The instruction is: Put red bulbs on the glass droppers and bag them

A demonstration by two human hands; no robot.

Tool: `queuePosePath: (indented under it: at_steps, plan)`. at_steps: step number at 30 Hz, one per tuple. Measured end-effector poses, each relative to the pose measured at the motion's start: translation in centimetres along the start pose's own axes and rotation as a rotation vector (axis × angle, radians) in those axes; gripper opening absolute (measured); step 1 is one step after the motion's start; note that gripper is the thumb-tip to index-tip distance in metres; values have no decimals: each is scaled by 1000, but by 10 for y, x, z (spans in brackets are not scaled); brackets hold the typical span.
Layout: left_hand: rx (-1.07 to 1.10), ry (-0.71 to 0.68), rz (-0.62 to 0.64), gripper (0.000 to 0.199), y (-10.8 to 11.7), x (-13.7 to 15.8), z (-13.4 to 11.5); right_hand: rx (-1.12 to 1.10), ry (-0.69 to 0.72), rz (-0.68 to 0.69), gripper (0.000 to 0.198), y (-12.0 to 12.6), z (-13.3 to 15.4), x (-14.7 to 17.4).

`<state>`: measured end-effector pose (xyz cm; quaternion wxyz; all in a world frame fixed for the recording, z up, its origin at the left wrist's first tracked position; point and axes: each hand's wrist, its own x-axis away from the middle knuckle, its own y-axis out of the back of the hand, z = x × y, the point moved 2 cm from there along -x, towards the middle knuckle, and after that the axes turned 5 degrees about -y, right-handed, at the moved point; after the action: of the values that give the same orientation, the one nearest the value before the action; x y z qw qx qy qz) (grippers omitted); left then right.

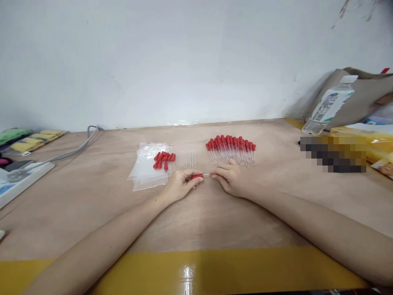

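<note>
The left hand (181, 185) pinches the red rubber bulb (197, 176) of a dropper pipette (202, 175); the right hand (231, 179) closes its fingertips on the clear tube end of the same piece. Both hands are therefore closed narrowly on one item, held low over the surface (196, 213) near the centre of the scene. The pipette's long axis runs left to right, bulb end to the left, tube tip to the right.

Handling judgement: the item is light; the bulb is soft and compliant, while the tube appears thin, rigid and probably brittle (glass or hard plastic cannot be told apart). Grip the bulb at its body and the tube close to the joint, not at the tip.

Just beyond the left hand lies a row of bare clear tubes (186, 159), and left of these loose red bulbs (164, 159) rest on clear zip bags (147, 168). Beyond the right hand stands a row of assembled pipettes (231, 149). Far right, a plastic bottle (328, 104) leans against a bag.
</note>
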<state>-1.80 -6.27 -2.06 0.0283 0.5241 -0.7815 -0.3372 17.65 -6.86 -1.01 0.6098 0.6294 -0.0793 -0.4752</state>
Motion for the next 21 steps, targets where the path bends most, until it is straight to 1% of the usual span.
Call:
queuePosePath:
  at_steps: [3, 6, 13, 18, 21]
  plan:
    - [55, 51, -21, 27, 3, 0, 1, -125, -54, 5, 15, -3, -3, 1]
    - [38, 63, -6, 24, 4, 0, 0, -177, -35, 2, 11, -3, -6, 1]
    - [150, 83, -16, 28, 1, 0, 2, -162, 38, -51, 20, -7, -2, 0]
    - [123, 82, 5, 30, 1, 1, 3, -149, 44, -31, 27, -12, -2, -1]
    - [80, 59, -7, 29, 2, 1, 3, -132, 28, -2, 27, -9, 0, -3]
